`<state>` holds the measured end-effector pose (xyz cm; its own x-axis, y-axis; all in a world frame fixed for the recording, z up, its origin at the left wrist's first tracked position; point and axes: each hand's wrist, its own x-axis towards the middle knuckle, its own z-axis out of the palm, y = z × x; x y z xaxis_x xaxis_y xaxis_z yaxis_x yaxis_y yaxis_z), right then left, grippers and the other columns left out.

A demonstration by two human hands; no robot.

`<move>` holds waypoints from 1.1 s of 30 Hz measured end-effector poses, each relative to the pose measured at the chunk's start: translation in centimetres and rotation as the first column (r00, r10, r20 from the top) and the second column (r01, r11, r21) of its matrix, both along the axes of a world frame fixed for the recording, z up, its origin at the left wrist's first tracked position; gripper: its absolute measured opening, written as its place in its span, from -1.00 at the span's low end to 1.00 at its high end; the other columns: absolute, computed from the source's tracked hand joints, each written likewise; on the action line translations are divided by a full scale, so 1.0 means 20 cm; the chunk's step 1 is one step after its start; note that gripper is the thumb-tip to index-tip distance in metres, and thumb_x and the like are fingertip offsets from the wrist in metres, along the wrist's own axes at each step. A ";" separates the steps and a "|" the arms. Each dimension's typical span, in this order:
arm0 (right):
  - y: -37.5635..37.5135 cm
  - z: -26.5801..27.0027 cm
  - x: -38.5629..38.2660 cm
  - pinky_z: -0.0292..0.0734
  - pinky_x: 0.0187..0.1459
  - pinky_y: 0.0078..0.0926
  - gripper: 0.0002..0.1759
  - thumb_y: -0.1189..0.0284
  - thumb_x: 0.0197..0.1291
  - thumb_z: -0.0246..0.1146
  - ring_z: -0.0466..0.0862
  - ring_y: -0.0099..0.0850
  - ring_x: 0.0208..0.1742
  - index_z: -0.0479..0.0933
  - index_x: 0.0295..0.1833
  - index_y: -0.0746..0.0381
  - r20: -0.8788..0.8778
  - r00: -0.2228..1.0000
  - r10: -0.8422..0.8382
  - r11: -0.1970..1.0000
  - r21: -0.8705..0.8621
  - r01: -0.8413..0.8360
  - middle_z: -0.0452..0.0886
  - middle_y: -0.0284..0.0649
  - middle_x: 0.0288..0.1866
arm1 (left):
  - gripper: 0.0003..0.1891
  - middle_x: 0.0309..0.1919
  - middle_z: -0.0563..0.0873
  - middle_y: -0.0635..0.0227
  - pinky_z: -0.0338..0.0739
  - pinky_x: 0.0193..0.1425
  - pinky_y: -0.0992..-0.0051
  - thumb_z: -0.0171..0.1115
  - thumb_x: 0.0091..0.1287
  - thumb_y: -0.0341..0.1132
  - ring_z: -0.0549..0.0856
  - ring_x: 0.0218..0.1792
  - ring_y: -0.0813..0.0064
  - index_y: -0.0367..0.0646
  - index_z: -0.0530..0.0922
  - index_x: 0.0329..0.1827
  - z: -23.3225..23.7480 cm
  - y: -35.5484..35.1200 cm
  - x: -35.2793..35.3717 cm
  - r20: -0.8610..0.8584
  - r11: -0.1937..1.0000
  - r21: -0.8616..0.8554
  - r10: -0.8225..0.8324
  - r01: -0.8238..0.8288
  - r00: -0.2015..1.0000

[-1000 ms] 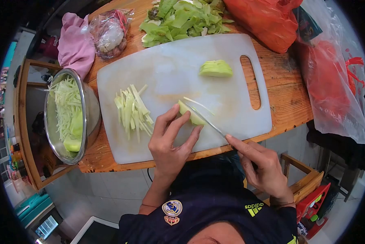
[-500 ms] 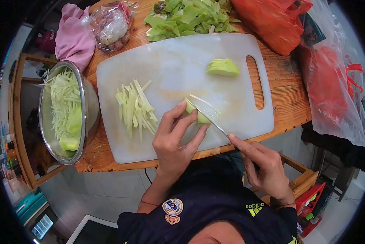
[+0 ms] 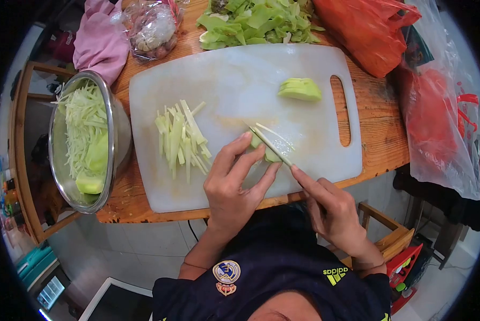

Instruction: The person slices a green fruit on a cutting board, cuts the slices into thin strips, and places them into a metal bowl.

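My left hand (image 3: 233, 179) holds a pale green vegetable piece (image 3: 272, 155) against the white cutting board (image 3: 229, 69), its fingers closed around the piece and partly hiding it. In my right hand (image 3: 333, 211) is a knife (image 3: 275, 147), its handle hidden in the grip and its narrow blade slanting along the piece beside my left fingertips. One thin cut strip (image 3: 272, 134) lies just beyond the blade. To the left on the board is a loose heap of cut strips (image 3: 178, 139). Farther back on the right sits a stack of pale green slices (image 3: 300, 89).
A metal bowl (image 3: 110, 144) of shreds (image 3: 82, 123) and larger pieces stands left of the board. Green peelings (image 3: 258, 24) lie behind it, near a bagged bulb bundle (image 3: 154, 32) and pink cloth (image 3: 98, 40). Red plastic bags (image 3: 365, 32) occupy the right side of the wooden table (image 3: 381, 134).
The knife blade has shifted slightly left and toward me along the piece, its flat side now catching light. My right hand moved left with it. The whole view has shifted slightly.
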<state>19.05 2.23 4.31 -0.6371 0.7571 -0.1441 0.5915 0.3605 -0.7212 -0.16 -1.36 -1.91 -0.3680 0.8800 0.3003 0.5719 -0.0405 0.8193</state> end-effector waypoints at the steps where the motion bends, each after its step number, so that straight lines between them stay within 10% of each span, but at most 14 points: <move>1: -0.01 -0.01 0.02 0.60 -0.26 -0.33 -0.23 0.77 0.20 0.23 0.62 -0.13 -0.41 0.40 0.54 0.11 -0.023 0.999 -0.024 1.000 -0.016 0.023 0.54 -0.07 -0.33 | -0.61 0.07 0.73 0.15 0.69 0.14 0.37 0.65 -0.01 -0.49 0.76 0.06 0.29 -0.23 0.78 -0.06 0.00 0.00 0.00 0.005 1.000 0.001 0.008 -0.008 1.000; 9: -0.05 0.04 0.23 0.50 -0.27 -0.53 -0.32 0.82 0.20 0.19 0.53 -0.45 -0.41 0.53 0.44 0.17 -0.066 0.986 -0.152 0.955 -0.267 0.129 0.56 -0.12 -0.37 | -0.60 0.08 0.75 0.13 0.70 0.15 0.36 0.66 0.00 -0.48 0.78 0.05 0.24 -0.24 0.77 -0.04 -0.02 -0.01 0.02 -0.061 0.999 0.034 0.033 -0.031 0.998; 33: -0.01 0.14 0.05 0.59 -0.28 -0.21 -0.25 0.74 0.23 0.22 0.65 -0.07 -0.37 0.40 0.54 0.08 0.029 0.999 0.015 0.999 -0.047 -0.013 0.56 -0.03 -0.28 | -0.62 0.07 0.75 0.17 0.70 0.11 0.38 0.64 0.00 -0.50 0.78 0.04 0.28 -0.23 0.78 -0.07 -0.01 -0.01 0.01 -0.024 1.000 0.017 0.017 -0.016 1.000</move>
<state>20.07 1.98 7.05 -0.6426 0.7401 -0.1982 0.6079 0.3350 -0.7199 -0.03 -1.66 -2.20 -0.3745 0.8685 0.3246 0.5926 -0.0450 0.8043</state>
